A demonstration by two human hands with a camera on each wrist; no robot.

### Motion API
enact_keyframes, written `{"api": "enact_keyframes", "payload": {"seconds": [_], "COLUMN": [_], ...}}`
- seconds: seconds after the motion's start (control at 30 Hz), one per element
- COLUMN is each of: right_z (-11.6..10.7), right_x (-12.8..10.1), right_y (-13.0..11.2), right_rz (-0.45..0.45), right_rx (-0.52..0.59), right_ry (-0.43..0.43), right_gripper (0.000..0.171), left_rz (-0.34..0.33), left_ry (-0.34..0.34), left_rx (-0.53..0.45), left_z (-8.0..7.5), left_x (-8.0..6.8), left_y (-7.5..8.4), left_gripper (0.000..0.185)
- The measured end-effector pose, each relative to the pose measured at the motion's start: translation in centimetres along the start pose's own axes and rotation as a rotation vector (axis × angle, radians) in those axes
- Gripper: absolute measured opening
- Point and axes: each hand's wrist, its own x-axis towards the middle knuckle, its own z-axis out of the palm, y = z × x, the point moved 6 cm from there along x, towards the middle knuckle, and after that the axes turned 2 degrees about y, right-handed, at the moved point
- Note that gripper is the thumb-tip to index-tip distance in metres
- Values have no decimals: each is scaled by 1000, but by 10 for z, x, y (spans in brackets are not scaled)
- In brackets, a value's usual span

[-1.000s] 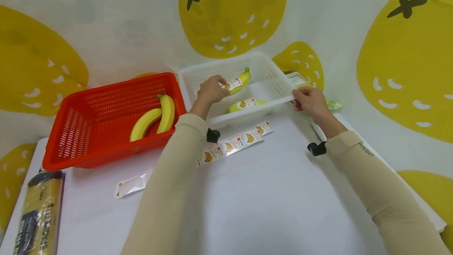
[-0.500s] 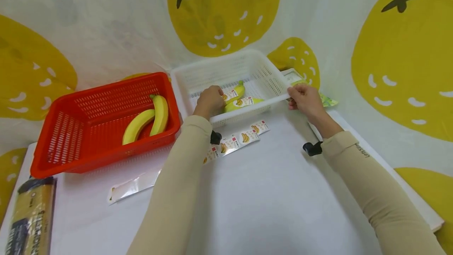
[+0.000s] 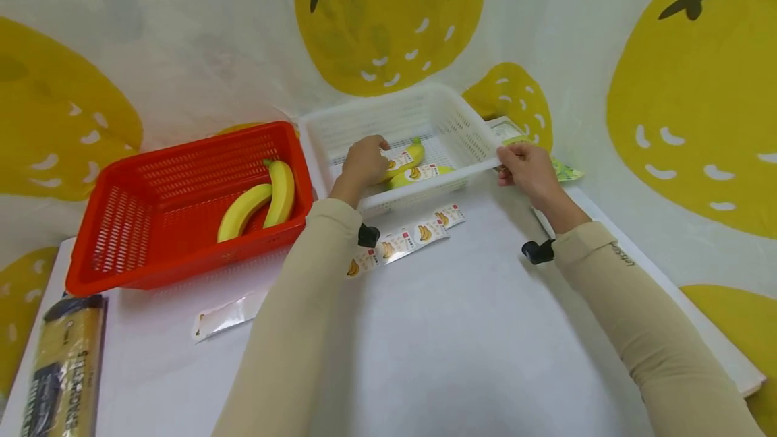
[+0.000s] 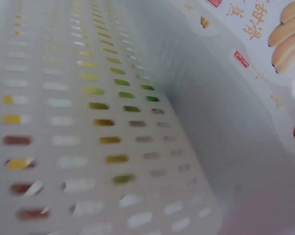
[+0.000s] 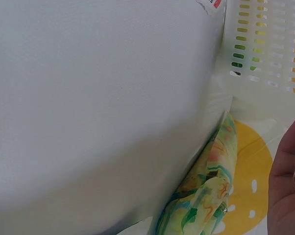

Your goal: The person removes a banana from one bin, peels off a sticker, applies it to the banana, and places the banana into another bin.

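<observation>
A white table (image 3: 473,315) filled the lower centre of the frame. Two beige sleeves (image 3: 643,329) ran up across it from the bottom edge, toward upper centre. A red basket (image 3: 182,263) stood at left, with two plain bananas (image 3: 280,194) in its right part. A white basket (image 3: 419,193) adjoined it at upper centre.

The left hand (image 3: 364,162) was lowered into the left part of the white basket, back uppermost, fingers bent toward the upper labelled banana (image 3: 415,152); whether they gripped it could not be determined. The right hand (image 3: 529,170) pinched the white basket's rim at its right near corner. The upper labelled banana lay in that basket, just behind the lower labelled banana (image 3: 397,179). A strip of banana labels (image 3: 397,246) lay on the table below the basket.

Compared with one second earlier, the upper labelled banana sat lower in the basket and closer to its neighbour. The right hand's hold on the corner was unchanged.
</observation>
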Motion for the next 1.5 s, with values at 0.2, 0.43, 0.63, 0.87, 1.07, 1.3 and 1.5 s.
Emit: {"api": "enact_keyframes", "payload": {"seconds": [0.2,0.43,0.63,0.87,1.07,1.3,1.5], "right_z": [-8,-28,-35,-42,-52,-56,-54], "right_x": [12,22,32,38,43,43,41], "right_y": [4,11,19,25,29,29,26], "right_rz": [23,53,71,113,109,108,104], "right_rx": [-37,-60,-49,-100,-100,-74,-81], "right_ry": [-1,3,-10,-18,-16,-5,-4], "right_gripper": [55,61,62,68,68,65,64], "left_rz": [202,354,355,226,-149,-636,-676], "left_ry": [181,309,324,518,749,735,779], "left_rx": [-92,-142,-117,-20,-80,-392,-611], "left_z": [-44,-86,-88,-105,-153,-166,-163], "left_x": [-32,-113,-171,-204,-217,-231,-233], "left_y": [24,26,-8,-86,-179,-264,-278], "left_gripper": [30,26,23,23,34,44,41]}}
